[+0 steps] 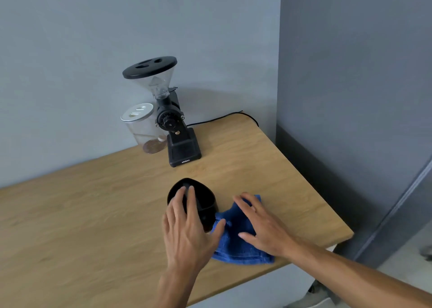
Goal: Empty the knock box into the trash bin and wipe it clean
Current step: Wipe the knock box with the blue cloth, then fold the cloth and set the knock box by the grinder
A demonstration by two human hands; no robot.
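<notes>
I saw the black knock box (203, 202) standing upright on the wooden table (93, 202), in front of the coffee grinder (173, 120) and the clear jar (142, 127). The left hand (187, 233) lay open over the box's near rim, fingers spread, gripping nothing. The right hand (261, 226) rested flat and open on the blue cloth (236, 244) touching the box.

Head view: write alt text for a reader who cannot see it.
Two bare hands reach over a wooden table: the left hand over a black knock box, the right hand flat on a blue cloth beside it. A coffee grinder and clear jar stand behind.
</notes>
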